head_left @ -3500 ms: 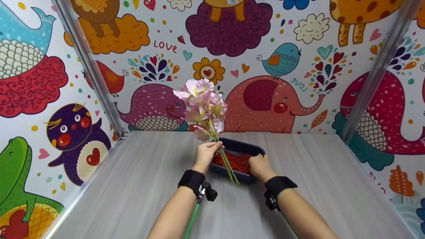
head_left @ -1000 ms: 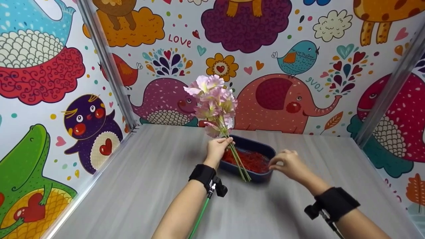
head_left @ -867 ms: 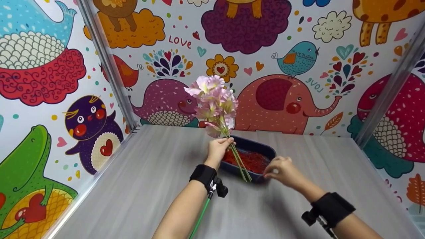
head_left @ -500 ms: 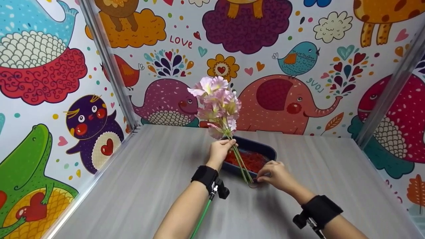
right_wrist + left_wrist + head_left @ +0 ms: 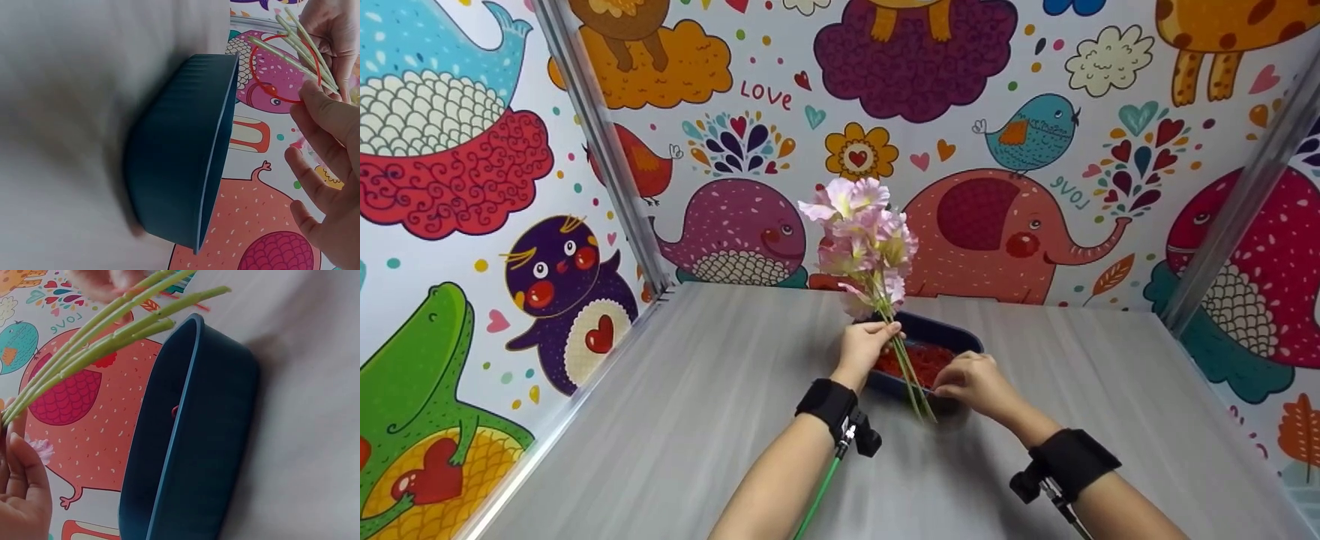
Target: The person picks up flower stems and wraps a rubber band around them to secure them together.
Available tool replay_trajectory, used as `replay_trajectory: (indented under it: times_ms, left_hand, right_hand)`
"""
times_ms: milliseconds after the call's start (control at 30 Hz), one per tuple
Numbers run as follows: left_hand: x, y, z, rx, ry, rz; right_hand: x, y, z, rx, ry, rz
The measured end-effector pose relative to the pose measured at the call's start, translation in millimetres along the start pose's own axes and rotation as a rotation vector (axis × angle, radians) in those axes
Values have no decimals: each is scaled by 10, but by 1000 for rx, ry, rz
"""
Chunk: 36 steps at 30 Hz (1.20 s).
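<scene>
Here the left hand (image 5: 864, 346) grips the flowers (image 5: 864, 244) by their stems above the tray (image 5: 964, 341), right hand (image 5: 971, 382) at 3 o'clock pinching a red rubber band (image 5: 284, 67) around the stem ends; the band could snap off if stretched unevenly.

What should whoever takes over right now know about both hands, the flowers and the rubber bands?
Left hand grips the bunch of pink flowers by the green stems, upright over the blue tray.
Right hand holds one red rubber band stretched open at the stem ends; in the right wrist view the stems are partly through the loop.
The tray sits on the grey table and holds more red bands.
Done: band picked, started onto the stems.
Left, as it looks: slide the band up and snug it round the stems.
</scene>
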<state>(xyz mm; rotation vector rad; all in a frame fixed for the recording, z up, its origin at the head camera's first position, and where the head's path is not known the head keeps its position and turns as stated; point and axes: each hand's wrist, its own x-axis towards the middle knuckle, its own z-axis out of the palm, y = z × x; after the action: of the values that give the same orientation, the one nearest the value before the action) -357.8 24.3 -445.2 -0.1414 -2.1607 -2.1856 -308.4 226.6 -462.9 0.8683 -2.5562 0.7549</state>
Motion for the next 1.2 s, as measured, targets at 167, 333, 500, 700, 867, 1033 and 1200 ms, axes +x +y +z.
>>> replay_trajectory:
  times_ms: [167, 333, 500, 700, 867, 1033, 1200]
  left_hand:
    - [-26, -9, 37, -8, -19, -19]
    - [-45, -5, 79, -5, -43, -17]
    - [-49, -16, 132, 4, -77, -23]
    - [-56, -25, 182, 15, -80, -25]
    - [-65, -29, 202, -12, -92, -30]
    - [-75, -1, 211, -6, -126, -32]
    - [-91, 45, 215, -25, -170, -39]
  right_hand:
    - [107, -25, -21, -15, 19, 35]
    - [256, -48, -67, -25, 86, 34]
    - [376, -61, -134, -22, 159, 36]
    - [483, -63, -228, -34, 247, 30]
    - [531, -37, -280, -78, 341, -27]
    - [524, 29, -332, -163, 447, -85]
    - [489, 165, -398, -258, 529, -97]
